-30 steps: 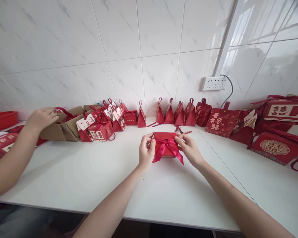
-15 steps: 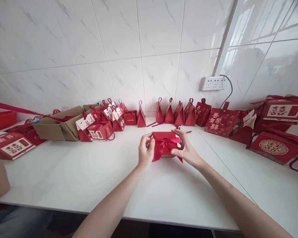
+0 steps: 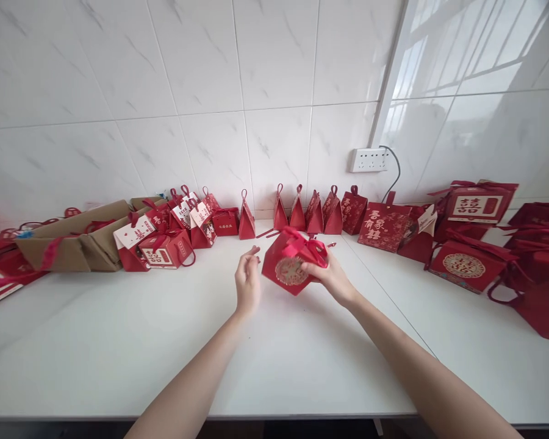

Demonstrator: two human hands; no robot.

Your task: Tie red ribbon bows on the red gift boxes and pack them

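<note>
A red gift box (image 3: 274, 271) with a round gold emblem on its side is tilted above the white table (image 3: 174, 347). A bright pink-red ribbon bow (image 3: 318, 249) is tied on top of it. My right hand (image 3: 332, 277) grips the box at its right end, thumb on the front near the emblem. Just left of the box, apart from it, my left hand (image 3: 247, 283) is raised with fingers loosely curved and nothing in it.
Several red triangular boxes (image 3: 297, 210) line the tiled wall. At left, a brown cardboard box (image 3: 59, 250) holds ribbons, with decorated boxes (image 3: 165, 247) beside it. More red gift boxes (image 3: 469, 268) fill the right side. A power strip (image 3: 369, 160) is on the wall.
My left hand has let go of the box and moved left. In my right hand the box has been lifted and turned, so its emblem side shows. The view has shifted right.
</note>
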